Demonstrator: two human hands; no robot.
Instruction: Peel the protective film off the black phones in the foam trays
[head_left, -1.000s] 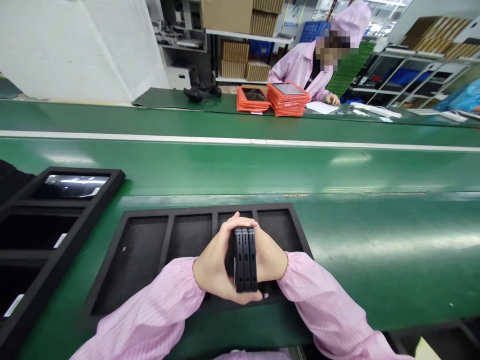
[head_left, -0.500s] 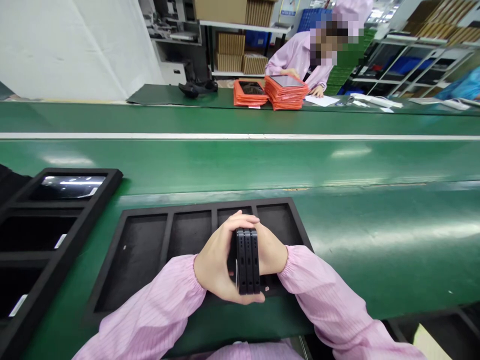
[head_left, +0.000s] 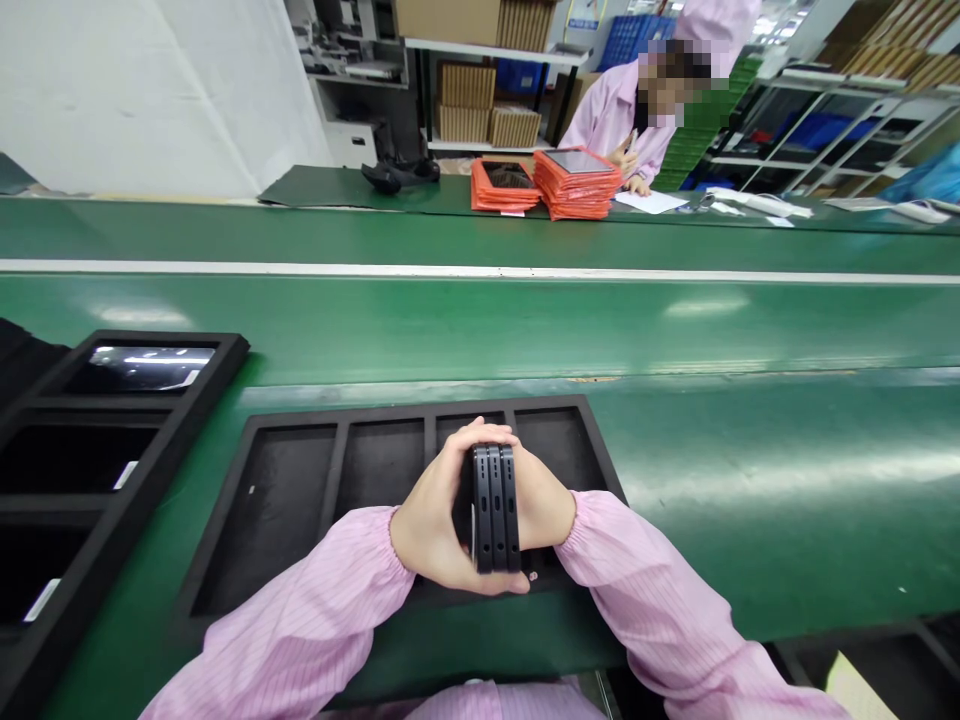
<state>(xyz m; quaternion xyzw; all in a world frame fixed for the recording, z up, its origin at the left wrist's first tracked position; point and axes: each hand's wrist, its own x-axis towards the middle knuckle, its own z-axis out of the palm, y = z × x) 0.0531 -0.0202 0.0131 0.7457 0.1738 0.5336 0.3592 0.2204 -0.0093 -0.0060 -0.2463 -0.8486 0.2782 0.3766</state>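
Three dark smartphones are held together face to face, standing on their long edges, with their port ends turned toward me. My left hand is closed around them, fingers over the top and thumb underneath. At their right side my right hand presses against the outer phone; its fingers are mostly hidden behind the stack. Beneath both hands lies a black foam tray whose visible compartments hold no phones. A tiny pale scrap rests by the thumb tip.
At the left, another black tray holds dark-screened devices with white labels. Across the green bench, a person in pink sits behind stacks of orange-wrapped tablets. A dark tray with yellow paper occupies the lower right.
The phones have tipped slightly, their port ends now a little higher in view. Both hands keep their hold. The person across has leaned right and raised a hand.
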